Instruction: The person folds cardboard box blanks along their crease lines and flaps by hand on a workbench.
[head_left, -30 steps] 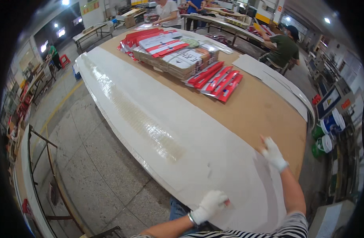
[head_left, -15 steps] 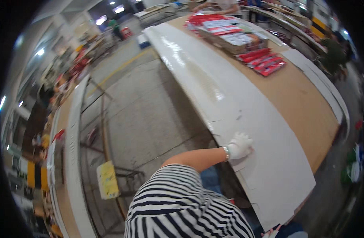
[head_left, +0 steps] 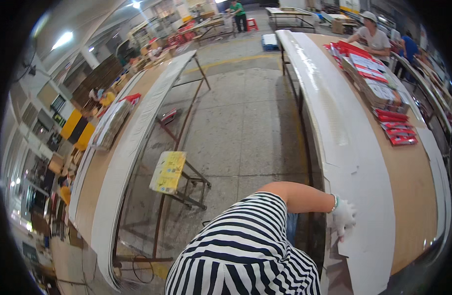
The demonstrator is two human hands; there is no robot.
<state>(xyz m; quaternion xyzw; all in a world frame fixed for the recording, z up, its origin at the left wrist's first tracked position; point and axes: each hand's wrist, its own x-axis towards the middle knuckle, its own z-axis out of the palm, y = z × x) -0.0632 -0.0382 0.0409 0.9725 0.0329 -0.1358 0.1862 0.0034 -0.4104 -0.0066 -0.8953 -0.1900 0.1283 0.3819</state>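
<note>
My left hand (head_left: pixel 344 216), in a white glove with a bracelet at the wrist, lies on the white sheet (head_left: pixel 366 196) covering the near side of the right-hand table. Its fingers are spread and hold nothing. Close by, the sheet's edge is torn or folded along the table's edge. My right hand is out of the picture. On the same table, brown board (head_left: pixel 408 191) shows beside the white sheet. Farther along lie stacked flat packs (head_left: pixel 383 93) and several red packets (head_left: pixel 400 132).
A second long table (head_left: pixel 137 113) stands to the left, with a stack of flat pieces (head_left: pixel 112 123) on it. Between the tables is a stool (head_left: pixel 169 172) with a yellow-patterned top. A co-worker (head_left: pixel 373 39) in a white cap stands beyond the packs; another person (head_left: pixel 238 17) in green is farther off.
The view has swung, so both tables appear shifted and more upright. My left hand's fingers are now spread on the sheet. My right hand's fingertips, at the lower edge before, have left the picture.
</note>
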